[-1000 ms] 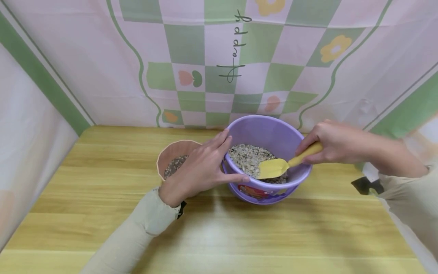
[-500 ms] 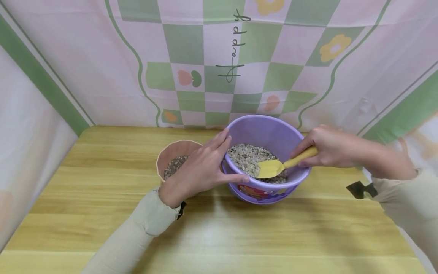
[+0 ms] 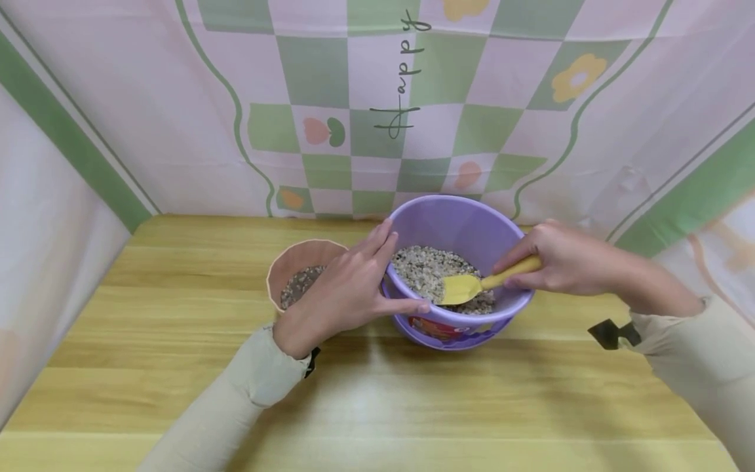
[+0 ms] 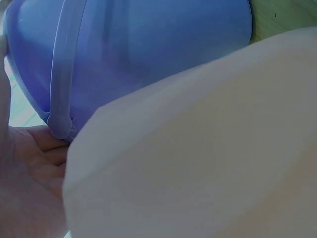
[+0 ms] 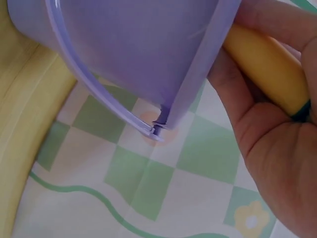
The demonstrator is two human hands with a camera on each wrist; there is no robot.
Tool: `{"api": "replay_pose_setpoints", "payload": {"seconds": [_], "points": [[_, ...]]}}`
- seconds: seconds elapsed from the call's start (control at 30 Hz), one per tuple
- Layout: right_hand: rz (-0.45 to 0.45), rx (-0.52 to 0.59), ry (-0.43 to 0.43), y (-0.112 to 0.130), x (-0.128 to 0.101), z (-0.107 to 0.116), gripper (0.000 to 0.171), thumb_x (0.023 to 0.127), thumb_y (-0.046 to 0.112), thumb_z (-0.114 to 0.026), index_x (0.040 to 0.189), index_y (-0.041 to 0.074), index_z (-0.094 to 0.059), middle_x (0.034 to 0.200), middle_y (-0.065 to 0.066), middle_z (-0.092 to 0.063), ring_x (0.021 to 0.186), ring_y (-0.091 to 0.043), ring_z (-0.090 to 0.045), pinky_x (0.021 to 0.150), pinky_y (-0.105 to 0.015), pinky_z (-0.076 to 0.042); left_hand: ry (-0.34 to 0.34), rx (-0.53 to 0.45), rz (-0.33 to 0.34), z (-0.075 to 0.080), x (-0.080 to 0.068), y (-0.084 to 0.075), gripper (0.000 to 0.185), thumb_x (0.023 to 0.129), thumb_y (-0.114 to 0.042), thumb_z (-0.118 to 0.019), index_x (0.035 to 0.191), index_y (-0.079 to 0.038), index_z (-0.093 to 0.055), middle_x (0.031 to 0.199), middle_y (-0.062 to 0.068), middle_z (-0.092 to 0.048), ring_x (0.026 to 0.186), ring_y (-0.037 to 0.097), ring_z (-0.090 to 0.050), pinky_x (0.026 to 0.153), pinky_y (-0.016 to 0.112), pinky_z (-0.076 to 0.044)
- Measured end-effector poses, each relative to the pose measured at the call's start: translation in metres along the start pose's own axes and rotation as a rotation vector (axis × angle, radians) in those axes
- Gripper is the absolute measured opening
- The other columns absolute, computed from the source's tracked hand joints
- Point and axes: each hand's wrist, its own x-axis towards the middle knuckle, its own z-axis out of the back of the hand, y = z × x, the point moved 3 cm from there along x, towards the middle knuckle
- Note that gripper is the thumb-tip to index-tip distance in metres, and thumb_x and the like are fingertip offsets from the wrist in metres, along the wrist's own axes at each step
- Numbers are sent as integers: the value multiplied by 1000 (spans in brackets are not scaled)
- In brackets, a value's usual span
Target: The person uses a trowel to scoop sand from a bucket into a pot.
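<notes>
A purple bucket (image 3: 466, 226) tilted toward me holds pale gravel (image 3: 427, 272). My left hand (image 3: 348, 292) rests against the bucket's left side with its fingers straight, thumb along the near rim. My right hand (image 3: 560, 259) grips the handle of a yellow scoop (image 3: 463, 288), whose blade lies on the gravel inside the bucket. In the left wrist view the bucket (image 4: 148, 49) fills the top and a sleeve covers the rest. The right wrist view shows the bucket's wall (image 5: 129, 49) and the scoop's yellow handle (image 5: 267, 64) in my curled fingers.
A small pink pot (image 3: 297, 265) with darker gravel stands just left of the bucket, partly behind my left hand. Everything sits on a wooden table (image 3: 377, 400). A pink and green checked cloth (image 3: 413, 98) hangs behind and at both sides.
My right hand and the scoop have slid a little to the left, the blade further over the gravel. The left hand has stayed in place on the bucket.
</notes>
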Motion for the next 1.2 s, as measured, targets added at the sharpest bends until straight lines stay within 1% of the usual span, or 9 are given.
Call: {"api": "replay_pose_setpoints", "payload": {"seconds": [0.1,0.27,0.37,0.53,0.67,0.83,0.97,1.07,1.2], "points": [[16,51,-5,1,-1,-3,19,83,8,-80,102,11,-79,97,-3,-77,84,-11,-73,69,-20,-57,-2,-1,3,0,0,0,114,79,-81,-58,152,4,-34,162,22,-20,144,32,-33,107,43,-43],[46,80,-26,2,-2,-5,18,83,3,-79,100,7,-79,95,-6,-77,78,-7,-72,64,-21,-57,-6,8,8,0,1,0,114,78,-81,-58,151,3,-36,161,22,-22,143,32,-35,106,43,-43],[45,68,-41,2,-2,-6,17,83,4,-79,99,8,-79,94,-5,-77,77,-7,-72,62,-21,-57,-6,8,9,-1,2,0,114,78,-81,-58,151,4,-37,161,22,-22,143,32,-36,106,42,-44],[34,-32,-92,4,-2,-8,19,79,7,-83,95,17,-81,92,4,-77,80,-9,-72,66,-21,-56,-5,10,12,-2,0,1,114,78,-81,-58,151,4,-37,160,23,-23,143,33,-36,105,43,-45],[70,-87,-138,5,-3,-10,22,76,7,-85,93,20,-81,92,9,-76,81,-10,-71,69,-22,-56,-11,13,12,-1,0,0,113,78,-80,-59,151,4,-38,160,23,-24,143,32,-36,105,43,-45],[138,-111,-180,7,-2,-13,23,74,5,-85,91,21,-82,90,9,-76,77,-9,-72,63,-19,-55,12,-4,31,-1,0,-1,114,78,-81,-59,152,2,-36,162,21,-20,145,31,-32,108,43,-42],[180,-118,-191,8,0,-14,24,73,2,-85,90,19,-82,90,7,-77,77,-10,-72,63,-18,-55,20,-15,33,-1,-1,0,115,78,-82,-58,152,2,-35,162,21,-19,145,31,-31,108,43,-42],[189,-122,-201,8,2,-14,23,73,3,-85,90,19,-82,90,7,-77,77,-11,-72,63,-17,-54,14,-19,28,0,-1,1,115,78,-81,-58,152,2,-35,162,21,-19,145,31,-31,108,44,-42],[185,-80,-200,8,4,-15,20,76,4,-84,91,17,-81,90,6,-77,76,-10,-72,59,-16,-54,1,-18,11,0,0,1,114,78,-81,-58,152,3,-35,162,22,-20,145,32,-31,108,44,-42]]}}
